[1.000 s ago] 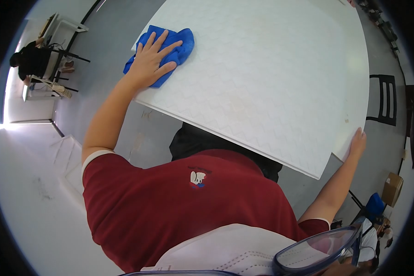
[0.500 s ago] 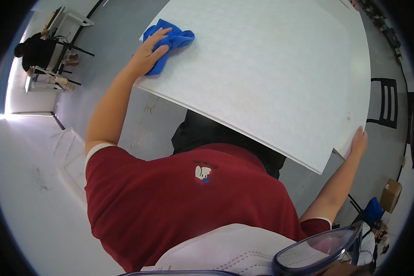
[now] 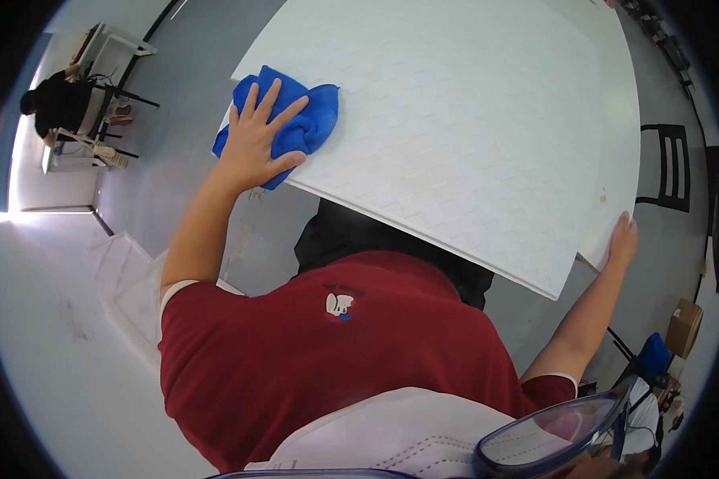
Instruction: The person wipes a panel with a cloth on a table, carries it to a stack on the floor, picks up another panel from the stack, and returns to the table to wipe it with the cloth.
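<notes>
My left hand (image 3: 252, 144) lies with spread fingers on a crumpled blue cloth (image 3: 315, 108), pressing it against the left corner of the white table (image 3: 455, 120). Part of the cloth hangs past the table's edge. The tabletop has a faint embossed pattern and a few brownish marks. Over at the right rim, my right hand (image 3: 624, 239) grips the table edge, its fingers close together and partly hidden.
A black chair (image 3: 675, 168) stands beyond the table's right side. Behind it on the floor is a cardboard box (image 3: 684, 328). Far left, a person (image 3: 60, 104) in black sits at a white desk (image 3: 120, 48). A white frame (image 3: 128, 287) leans by the wall at lower left.
My left hand and the blue cloth have come nearer to my body along the table's left end, and the fingers are spread wider. The right hand stays at the edge.
</notes>
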